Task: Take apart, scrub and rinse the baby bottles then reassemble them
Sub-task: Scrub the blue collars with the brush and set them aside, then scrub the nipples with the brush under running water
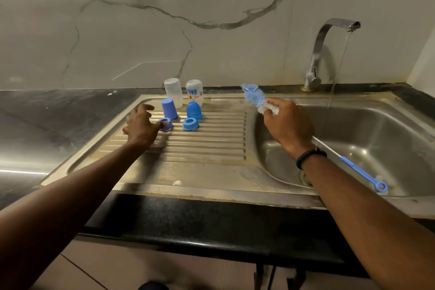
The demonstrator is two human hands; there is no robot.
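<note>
Two clear bottle bodies stand upside down at the back of the ribbed drainboard [211,148]: a plain one [173,92] and a printed one [195,92]. In front of them stand a purple-blue cap [169,109] and a blue dome cap [194,110]. A blue screw ring [190,124] lies nearer me. My left hand [140,126] pinches a second purple-blue ring [166,124] on the drainboard. Over the left edge of the basin, my right hand [288,125] grips a blue and white bottle brush [255,97] just below its bristles; its handle [362,172] trails toward me.
The faucet [329,54] runs a thin stream of water into the steel sink basin [376,139] at right. A black counter [35,125] surrounds the sink, with a marble wall behind and the counter's front edge below my arms.
</note>
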